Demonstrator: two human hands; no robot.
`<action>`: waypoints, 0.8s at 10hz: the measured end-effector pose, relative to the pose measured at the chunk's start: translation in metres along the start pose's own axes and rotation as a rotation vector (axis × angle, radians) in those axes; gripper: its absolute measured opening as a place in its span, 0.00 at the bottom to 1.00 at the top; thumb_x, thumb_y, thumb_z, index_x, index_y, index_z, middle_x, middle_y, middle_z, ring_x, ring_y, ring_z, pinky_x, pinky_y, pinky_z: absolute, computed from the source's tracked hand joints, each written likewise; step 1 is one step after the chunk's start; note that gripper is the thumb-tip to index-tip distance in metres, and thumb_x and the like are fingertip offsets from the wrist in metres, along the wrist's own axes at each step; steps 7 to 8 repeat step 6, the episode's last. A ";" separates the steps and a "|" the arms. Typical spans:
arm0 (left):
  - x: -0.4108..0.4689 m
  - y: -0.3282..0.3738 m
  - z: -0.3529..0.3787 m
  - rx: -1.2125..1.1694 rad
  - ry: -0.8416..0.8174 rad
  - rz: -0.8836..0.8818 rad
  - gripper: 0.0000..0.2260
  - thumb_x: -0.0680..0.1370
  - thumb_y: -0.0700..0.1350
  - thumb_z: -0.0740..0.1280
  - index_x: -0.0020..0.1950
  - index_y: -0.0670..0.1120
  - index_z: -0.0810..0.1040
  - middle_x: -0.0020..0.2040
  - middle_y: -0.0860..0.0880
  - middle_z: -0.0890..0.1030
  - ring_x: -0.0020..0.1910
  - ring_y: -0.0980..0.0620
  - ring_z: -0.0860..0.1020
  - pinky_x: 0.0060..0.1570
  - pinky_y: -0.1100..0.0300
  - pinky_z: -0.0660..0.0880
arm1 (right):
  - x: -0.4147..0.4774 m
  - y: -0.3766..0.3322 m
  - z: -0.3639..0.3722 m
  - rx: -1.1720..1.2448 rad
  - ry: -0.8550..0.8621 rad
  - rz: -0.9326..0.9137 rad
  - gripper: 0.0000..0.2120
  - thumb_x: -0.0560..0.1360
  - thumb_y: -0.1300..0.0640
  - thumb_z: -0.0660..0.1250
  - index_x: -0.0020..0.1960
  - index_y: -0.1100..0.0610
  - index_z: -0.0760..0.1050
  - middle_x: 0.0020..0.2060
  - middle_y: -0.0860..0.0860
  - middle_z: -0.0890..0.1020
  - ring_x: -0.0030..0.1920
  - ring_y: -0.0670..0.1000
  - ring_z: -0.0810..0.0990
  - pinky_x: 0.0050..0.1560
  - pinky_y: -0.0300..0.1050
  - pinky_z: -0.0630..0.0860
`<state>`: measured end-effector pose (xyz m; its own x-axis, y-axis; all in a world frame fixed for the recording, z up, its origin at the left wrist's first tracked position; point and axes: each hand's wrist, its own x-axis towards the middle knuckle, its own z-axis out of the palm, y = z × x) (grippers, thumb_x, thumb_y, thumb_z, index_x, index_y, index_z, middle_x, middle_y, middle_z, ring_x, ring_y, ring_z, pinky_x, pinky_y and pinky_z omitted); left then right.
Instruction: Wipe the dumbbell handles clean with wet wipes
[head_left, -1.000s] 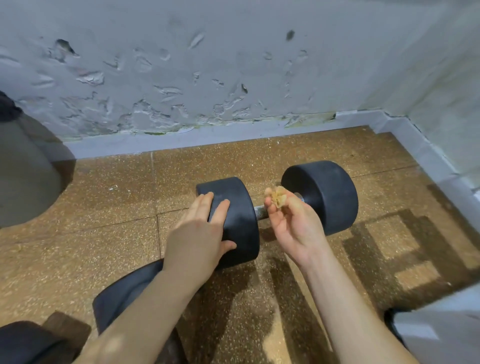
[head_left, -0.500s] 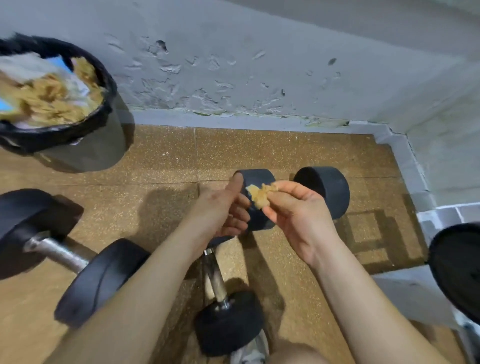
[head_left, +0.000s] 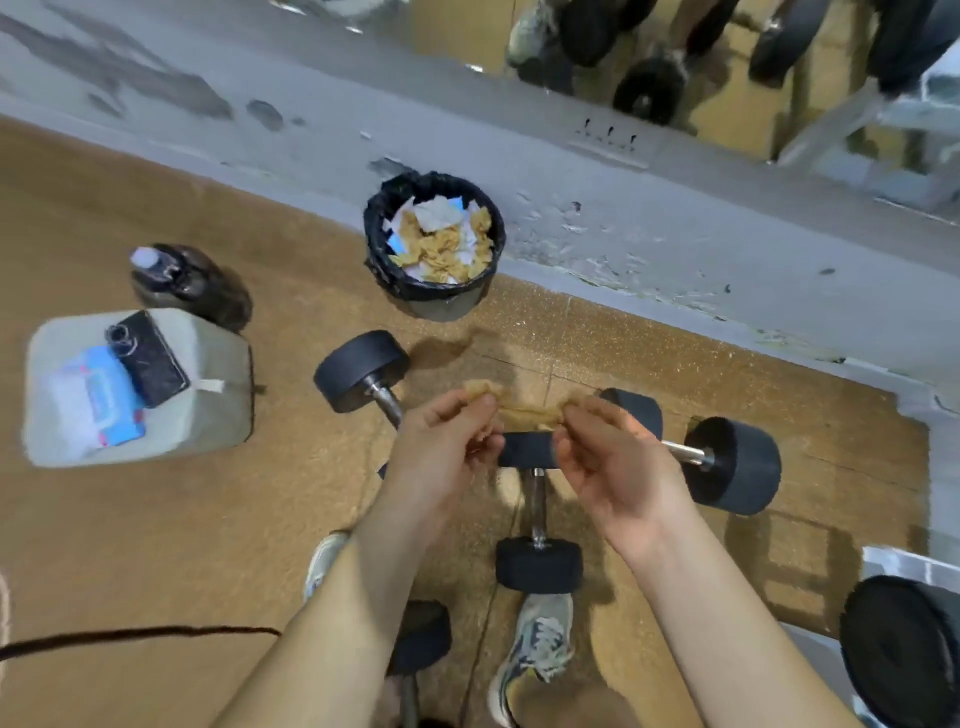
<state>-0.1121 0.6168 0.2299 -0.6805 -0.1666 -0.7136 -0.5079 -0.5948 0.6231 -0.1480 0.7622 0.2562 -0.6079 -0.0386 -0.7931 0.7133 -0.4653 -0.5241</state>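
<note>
- Wipe (head_left: 527, 413): tan-brown, stained.
- Dumbbell heads (head_left: 735, 465): matte black; handle bars (head_left: 680, 451) silver-grey metal.
- Floor (head_left: 156, 545): ochre with fine pale speckle, crossed by thin dark seams.
- Wall (head_left: 649, 228): pale grey, mottled with flaking patches.
- Bin (head_left: 441, 304): grey body, black liner; contents tan and white, with a spot of blue.
- Block (head_left: 208, 415): off-white grey.
- Wipe pack (head_left: 96, 402): blue and white with red accents.
- Phone (head_left: 150, 358): black.
- Shoe (head_left: 540, 649): grey with dark and yellowish markings.

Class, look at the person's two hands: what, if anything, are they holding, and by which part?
A soiled, brownish wet wipe, stretched between the left hand and the right hand, each pinching one end with its fingertips.
</note>
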 end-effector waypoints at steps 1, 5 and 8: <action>-0.025 0.042 -0.003 -0.081 0.056 0.016 0.08 0.81 0.43 0.64 0.51 0.41 0.81 0.38 0.46 0.81 0.38 0.52 0.80 0.46 0.58 0.79 | -0.022 -0.015 0.031 -0.149 -0.071 -0.064 0.08 0.74 0.72 0.66 0.52 0.66 0.79 0.40 0.55 0.84 0.40 0.49 0.82 0.42 0.36 0.79; 0.097 0.169 -0.035 0.499 0.265 0.313 0.03 0.75 0.45 0.73 0.46 0.52 0.83 0.45 0.53 0.84 0.47 0.54 0.82 0.48 0.58 0.79 | 0.071 -0.027 0.192 -0.490 0.040 -0.296 0.04 0.73 0.66 0.71 0.43 0.58 0.81 0.34 0.53 0.79 0.35 0.50 0.75 0.42 0.45 0.75; 0.157 0.186 -0.040 0.590 0.011 0.200 0.15 0.77 0.45 0.70 0.63 0.53 0.78 0.58 0.54 0.81 0.55 0.55 0.80 0.56 0.55 0.78 | 0.115 -0.026 0.226 -0.442 0.120 -0.322 0.11 0.76 0.66 0.67 0.56 0.56 0.78 0.39 0.47 0.79 0.40 0.48 0.76 0.48 0.44 0.76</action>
